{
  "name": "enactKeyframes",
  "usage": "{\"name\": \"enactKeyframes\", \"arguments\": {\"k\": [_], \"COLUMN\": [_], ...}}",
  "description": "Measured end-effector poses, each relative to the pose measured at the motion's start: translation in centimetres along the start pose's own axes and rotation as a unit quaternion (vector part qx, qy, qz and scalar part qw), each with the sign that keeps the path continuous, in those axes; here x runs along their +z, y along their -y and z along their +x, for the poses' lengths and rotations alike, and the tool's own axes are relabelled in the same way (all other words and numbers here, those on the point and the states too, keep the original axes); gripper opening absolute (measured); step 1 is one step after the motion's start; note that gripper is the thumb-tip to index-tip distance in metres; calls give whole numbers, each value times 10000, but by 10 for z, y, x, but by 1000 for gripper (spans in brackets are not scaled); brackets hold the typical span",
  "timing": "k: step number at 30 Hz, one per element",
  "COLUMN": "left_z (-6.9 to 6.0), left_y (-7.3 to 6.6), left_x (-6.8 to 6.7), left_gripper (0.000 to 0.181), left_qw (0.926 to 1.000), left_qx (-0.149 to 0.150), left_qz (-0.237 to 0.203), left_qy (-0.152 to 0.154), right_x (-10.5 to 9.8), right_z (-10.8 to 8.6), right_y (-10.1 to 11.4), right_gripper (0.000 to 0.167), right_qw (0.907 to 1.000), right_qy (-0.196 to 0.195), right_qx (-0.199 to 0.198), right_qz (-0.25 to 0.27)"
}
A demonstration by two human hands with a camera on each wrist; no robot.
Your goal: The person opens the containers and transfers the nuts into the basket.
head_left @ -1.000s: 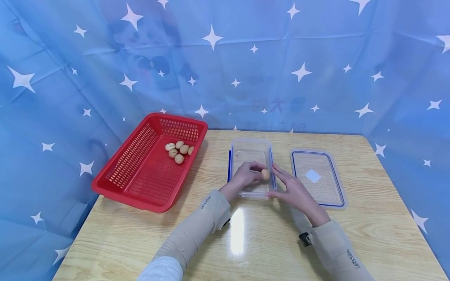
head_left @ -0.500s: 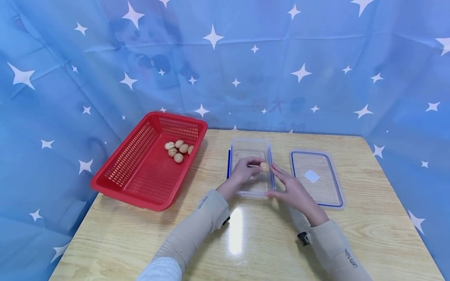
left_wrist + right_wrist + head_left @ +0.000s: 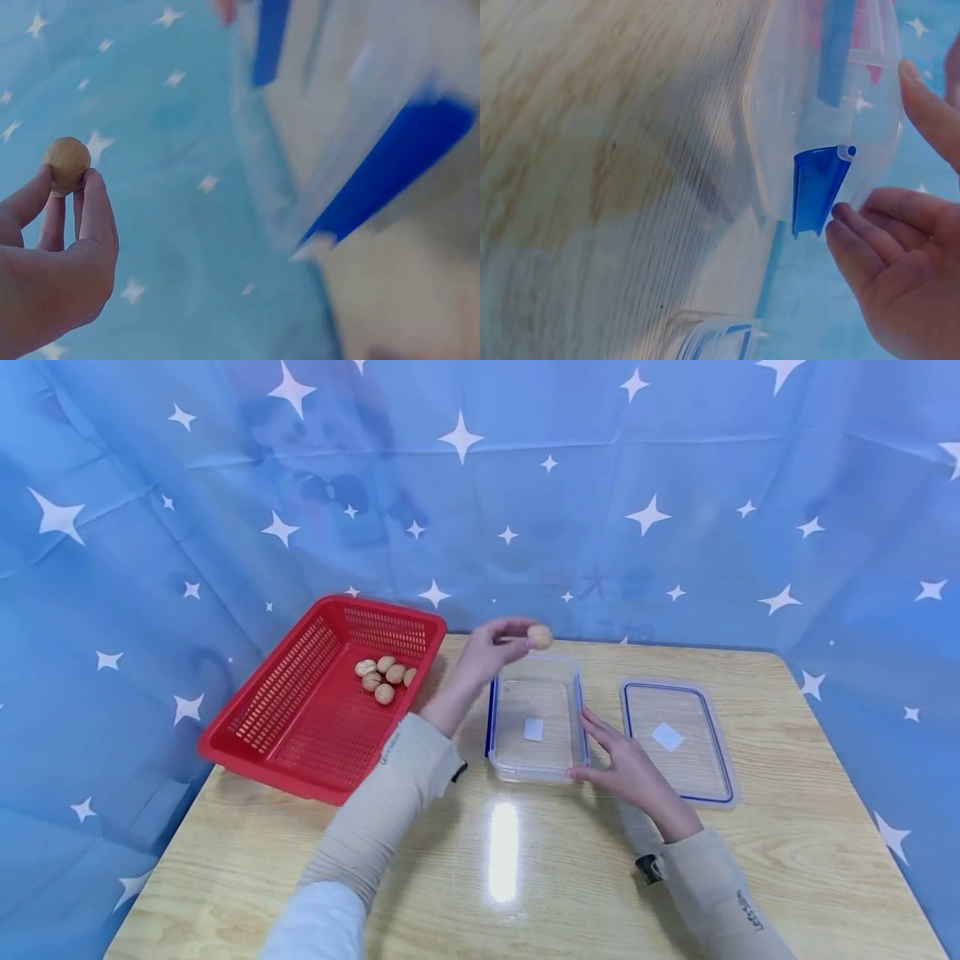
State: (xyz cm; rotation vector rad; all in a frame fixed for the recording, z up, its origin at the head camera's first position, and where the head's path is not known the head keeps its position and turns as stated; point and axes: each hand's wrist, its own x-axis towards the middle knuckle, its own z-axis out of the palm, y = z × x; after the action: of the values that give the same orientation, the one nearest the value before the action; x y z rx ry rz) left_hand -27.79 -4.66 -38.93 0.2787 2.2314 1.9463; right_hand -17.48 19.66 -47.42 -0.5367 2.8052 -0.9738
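Observation:
A walnut (image 3: 540, 637) is pinched between the thumb and fingertips of my left hand (image 3: 487, 653), above the far end of a clear plastic box (image 3: 536, 702). In the left wrist view the same walnut (image 3: 67, 163) shows against the blue backdrop. The box stands uncovered, with blue clips on its sides and a white label on its bottom. My right hand (image 3: 628, 767) rests against the box's right side and near corner. Its fingers (image 3: 870, 244) lie fairly straight by a blue clip (image 3: 819, 187) in the right wrist view, with the thumb at the box's edge.
To the left, a red plastic basket (image 3: 213, 745) holds several walnuts (image 3: 385, 693) near its right wall. A clear lid with a blue seal (image 3: 678, 739) lies flat on the wooden table (image 3: 570, 893), right of the box. A blue star-patterned cloth (image 3: 510, 485) hangs behind.
My left hand has lifted the walnut out of the box, moving up, away and slightly left. The box's white label is now uncovered. My right hand stays at the box.

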Motion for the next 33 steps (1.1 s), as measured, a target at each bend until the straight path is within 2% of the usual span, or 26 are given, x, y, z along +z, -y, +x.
{"name": "enactKeyframes", "arguments": {"k": [3, 7, 9, 12, 15, 18, 23, 29, 33], "left_z": [1, -2, -5, -8, -12, -17, -24, -29, -35], "left_y": [-22, -45, -51, -51, -43, -29, -2, 24, 39], "left_x": [-22, -56, -73, -98, -122, -144, -174, -204, -219], "left_gripper": [38, 37, 37, 38, 39, 41, 44, 47, 51], "left_qw": [9996, 9982, 9972, 9949, 9914, 9869, 9814, 9731, 9679], "left_qx": [97, 224, 172, 103, -49, -272, -697, -1393, -1925], "left_qz": [-176, -74, -56, -148, -267, -339, -269, -177, 165], "left_qy": [-208, -543, -721, -988, -1282, -1551, -1768, -1824, -1605], "right_x": [0, -1, -2, -3, -3, -2, -1, -1, -1], "right_z": [-1, 0, 0, 0, 0, 0, 0, 0, 0], "right_y": [-1, -1, -1, -1, -2, -3, -3, -3, -2], "right_gripper": [93, 93, 94, 94, 95, 95, 96, 95, 94], "right_qw": [10000, 10000, 10000, 10000, 10000, 10000, 9999, 9999, 9999], "right_qy": [-15, -25, -19, 27, 47, 86, 123, 119, 113], "right_qx": [-21, -63, -56, -26, 6, 16, 68, 80, 63], "right_qz": [-46, -66, -55, -44, -13, 9, 67, 82, 84]}}
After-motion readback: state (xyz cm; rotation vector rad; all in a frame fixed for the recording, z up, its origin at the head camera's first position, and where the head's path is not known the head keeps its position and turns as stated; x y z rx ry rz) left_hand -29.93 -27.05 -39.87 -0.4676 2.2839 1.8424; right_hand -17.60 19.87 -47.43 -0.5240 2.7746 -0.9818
